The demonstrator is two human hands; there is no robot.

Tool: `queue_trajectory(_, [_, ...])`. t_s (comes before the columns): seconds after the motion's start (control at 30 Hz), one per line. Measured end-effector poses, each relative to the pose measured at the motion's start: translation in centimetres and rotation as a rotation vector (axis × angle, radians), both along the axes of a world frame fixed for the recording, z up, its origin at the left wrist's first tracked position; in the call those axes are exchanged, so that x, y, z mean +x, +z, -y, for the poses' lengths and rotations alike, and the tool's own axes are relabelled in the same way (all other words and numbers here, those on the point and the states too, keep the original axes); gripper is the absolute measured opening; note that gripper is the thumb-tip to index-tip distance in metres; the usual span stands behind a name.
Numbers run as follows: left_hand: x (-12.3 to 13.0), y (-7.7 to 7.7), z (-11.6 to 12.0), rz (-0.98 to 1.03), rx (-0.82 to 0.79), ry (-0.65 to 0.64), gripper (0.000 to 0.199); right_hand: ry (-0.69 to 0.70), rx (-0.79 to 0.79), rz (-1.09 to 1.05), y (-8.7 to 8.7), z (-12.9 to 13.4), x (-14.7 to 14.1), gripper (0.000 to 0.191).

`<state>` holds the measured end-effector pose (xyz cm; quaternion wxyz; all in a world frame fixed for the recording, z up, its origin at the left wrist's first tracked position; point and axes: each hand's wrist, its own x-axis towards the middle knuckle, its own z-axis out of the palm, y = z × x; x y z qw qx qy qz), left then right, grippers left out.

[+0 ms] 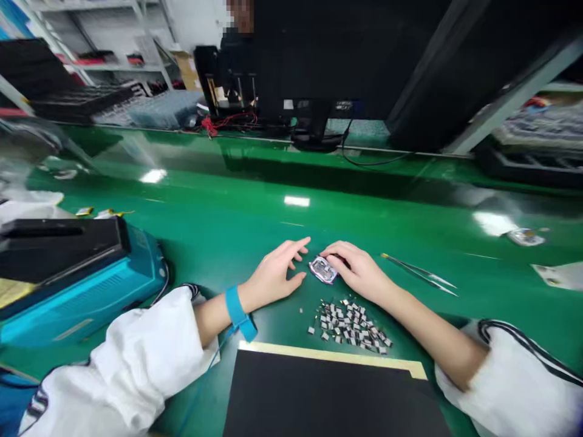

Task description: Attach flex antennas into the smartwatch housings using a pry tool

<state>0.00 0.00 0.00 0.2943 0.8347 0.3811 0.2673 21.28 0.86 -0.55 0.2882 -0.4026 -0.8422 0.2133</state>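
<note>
A small oval electronic part [323, 270] with a metal frame and pink edge lies on the green anti-static mat [218, 212]. My right hand [359, 271] grips its upper right side with the fingertips, which hide part of it. My left hand [274, 275] rests just left of the part, fingers spread, holding nothing. Below the hands lies a scattered pile of tiny black and silver components [350, 326]. Steel tweezers [419, 274] lie to the right of my right hand. A blue wrist strap [237, 311] circles my left wrist.
A teal-and-black machine [77, 282] stands at the left, and a black pad with a pale edge [328, 394] lies at the front. A monitor [346, 60], red wires [228, 123], and a person [237, 42] are beyond the bench.
</note>
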Motion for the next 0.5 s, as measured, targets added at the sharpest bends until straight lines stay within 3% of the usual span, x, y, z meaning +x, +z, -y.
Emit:
queue_trajectory(0.17, [0.0,-0.2,-1.5,-0.022,0.011,-0.104,0.073,0.025,0.055,0.013,-0.2,-1.4,-2.3,0.006])
queue_trajectory(0.3, [-0.1,-0.8,-1.6,0.019,0.029,-0.059,0.063,0.028,0.167,0.025,0.2,-1.9,-3.4,0.006])
queue_trajectory(0.5, [-0.4,-0.7,-1.5,0.101,0.028,-0.007,0.064,0.088,0.348,0.134,0.9,-1.4,-2.0,0.016])
